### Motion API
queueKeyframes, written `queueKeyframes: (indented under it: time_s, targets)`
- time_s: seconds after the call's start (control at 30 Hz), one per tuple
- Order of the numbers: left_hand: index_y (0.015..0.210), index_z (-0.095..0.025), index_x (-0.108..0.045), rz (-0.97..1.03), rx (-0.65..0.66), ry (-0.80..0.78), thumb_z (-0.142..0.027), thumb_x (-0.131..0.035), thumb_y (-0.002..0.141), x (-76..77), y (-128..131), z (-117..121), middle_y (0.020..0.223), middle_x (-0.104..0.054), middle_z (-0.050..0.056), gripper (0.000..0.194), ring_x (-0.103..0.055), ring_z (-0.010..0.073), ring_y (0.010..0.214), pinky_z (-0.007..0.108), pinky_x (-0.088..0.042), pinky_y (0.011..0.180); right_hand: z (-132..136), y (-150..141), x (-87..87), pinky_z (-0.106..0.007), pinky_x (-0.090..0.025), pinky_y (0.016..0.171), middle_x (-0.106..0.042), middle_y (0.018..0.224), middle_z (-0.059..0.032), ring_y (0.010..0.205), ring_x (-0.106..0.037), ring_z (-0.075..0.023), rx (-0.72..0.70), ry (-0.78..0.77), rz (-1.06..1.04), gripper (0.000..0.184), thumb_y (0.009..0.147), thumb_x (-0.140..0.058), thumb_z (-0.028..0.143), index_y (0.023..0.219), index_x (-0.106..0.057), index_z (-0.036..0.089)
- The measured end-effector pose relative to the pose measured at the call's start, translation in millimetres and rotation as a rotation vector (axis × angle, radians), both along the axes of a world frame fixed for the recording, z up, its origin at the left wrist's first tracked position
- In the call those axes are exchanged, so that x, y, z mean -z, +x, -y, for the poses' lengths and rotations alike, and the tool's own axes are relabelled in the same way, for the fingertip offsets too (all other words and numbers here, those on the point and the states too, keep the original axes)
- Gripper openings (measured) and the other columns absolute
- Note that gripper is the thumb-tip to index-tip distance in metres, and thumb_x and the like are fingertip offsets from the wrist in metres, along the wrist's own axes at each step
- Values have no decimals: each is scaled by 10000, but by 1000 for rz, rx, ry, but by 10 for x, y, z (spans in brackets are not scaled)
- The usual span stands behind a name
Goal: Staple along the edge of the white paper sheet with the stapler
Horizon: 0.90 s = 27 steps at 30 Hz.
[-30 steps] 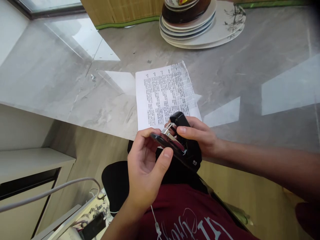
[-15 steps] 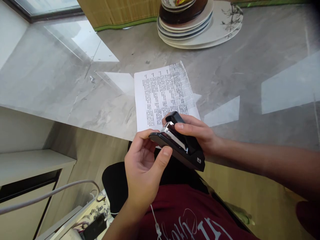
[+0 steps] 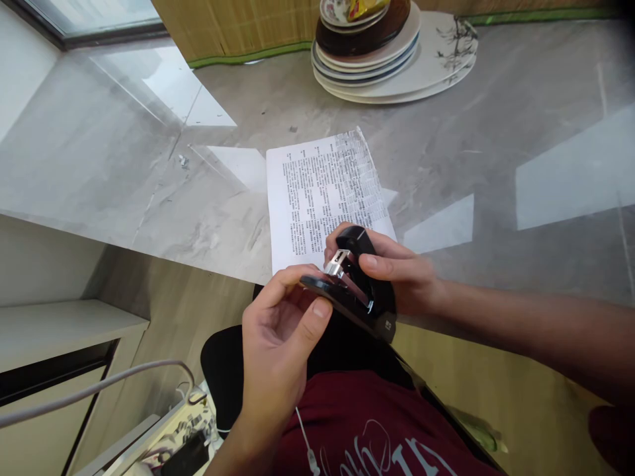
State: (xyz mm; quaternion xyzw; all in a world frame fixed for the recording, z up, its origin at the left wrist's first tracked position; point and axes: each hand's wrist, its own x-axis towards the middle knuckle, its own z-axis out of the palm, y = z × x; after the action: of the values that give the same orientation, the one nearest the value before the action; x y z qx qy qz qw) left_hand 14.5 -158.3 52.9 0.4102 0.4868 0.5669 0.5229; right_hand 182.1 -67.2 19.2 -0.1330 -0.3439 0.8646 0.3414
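Observation:
A black stapler (image 3: 364, 291) with a silver metal channel is held in front of me at the table's near edge. My left hand (image 3: 280, 344) pinches its front base end between thumb and fingers. My right hand (image 3: 401, 277) wraps round the rear and top, with one finger lying along the lid. Just beyond the stapler a printed sheet of paper (image 3: 322, 188) lies flat on the grey marble table (image 3: 124, 172).
A stack of plates and bowls (image 3: 387, 53) stands at the back of the table. A bamboo mat (image 3: 238, 26) rises behind it. Lower left are a white cabinet (image 3: 54, 330), a grey cable (image 3: 99, 383) and a cluttered box (image 3: 178, 436).
The stapler tilted a little in my hands, and my left fingers shifted along its front end. The view drifted slightly downward.

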Motion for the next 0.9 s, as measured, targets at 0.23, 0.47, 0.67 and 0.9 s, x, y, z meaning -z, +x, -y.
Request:
queueKeyframes:
  time_s: [0.23,0.47,0.67,0.9]
  targets:
    - [1134,-270,-790,-124,-21,146,-104,-781,921,-122,69,33,1070,-724,51,270,-690,192,1073,345,-639,970,-3,12,56,-246,-486,624,-615,879,-22,715,-567,-146,-65,-7,-68,333,901,-739,453,1093,-645,197]
    - [1064,-193,-804,-281,-16,248,-58,-807,870,-297,90,50,1033,-742,50,236,-702,167,1011,286,-651,905,-15,-23,174,-259,-494,665,-657,907,-34,753,-604,-152,-133,60,-242,340,885,-780,402,1116,-663,181]
    - [1194,-140,-710,-389,-42,321,-162,-765,921,-222,90,118,1121,-682,93,279,-654,209,1111,332,-610,941,-39,-61,203,-301,-526,737,-670,977,-44,854,-636,-180,-40,231,-254,321,860,-841,323,1119,-697,200]
    - [1297,-158,-577,-623,-93,463,-292,-740,987,250,-26,180,1153,-574,85,376,-613,197,1093,340,-538,998,-37,-78,157,-283,-509,743,-626,917,-6,825,-593,-142,142,630,-131,259,849,-863,190,1029,-677,202]
